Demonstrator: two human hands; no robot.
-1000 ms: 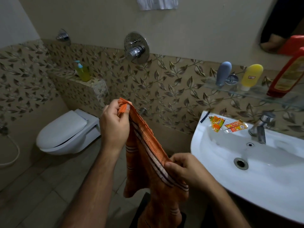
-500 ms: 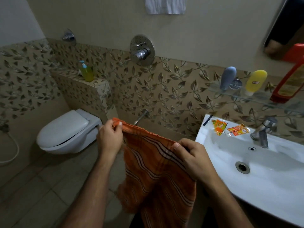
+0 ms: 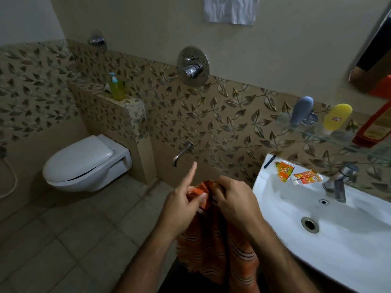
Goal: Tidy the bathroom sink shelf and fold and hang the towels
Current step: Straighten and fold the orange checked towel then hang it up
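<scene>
At nine o'clock a smooth white wall-hung toilet (image 3: 84, 163) juts out with its rounded lid down, above matte square floor tiles (image 3: 63, 240). Toward eleven o'clock a translucent green pump bottle (image 3: 116, 87) stands on a ledge faced in glossy leaf-patterned tile, and at twelve o'clock a round chrome shower mixer (image 3: 193, 68) sits on the wall beneath a crinkled white towel (image 3: 231, 9) that hangs at the top edge. A curved chrome spout (image 3: 182, 152) projects lower on the same wall. At six o'clock, low in the middle, the left hand (image 3: 179, 206) pinches the bunched top edge of the orange striped towel (image 3: 213, 250) between thumb and curled fingers, its index finger straight and pointing up. Touching it, the right hand (image 3: 234, 203) grips the same edge, fingers curled over the cloth; the woven fabric hangs in soft folds between the forearms. At four o'clock the glossy white ceramic sink (image 3: 275, 199) carries two crumpled orange sachets (image 3: 285, 171) by its chrome tap (image 3: 338, 185). At two o'clock a glass shelf (image 3: 338, 138) holds a rounded grey tube (image 3: 301, 109), a yellow tube (image 3: 337, 116) and a red bottle (image 3: 374, 127).
</scene>
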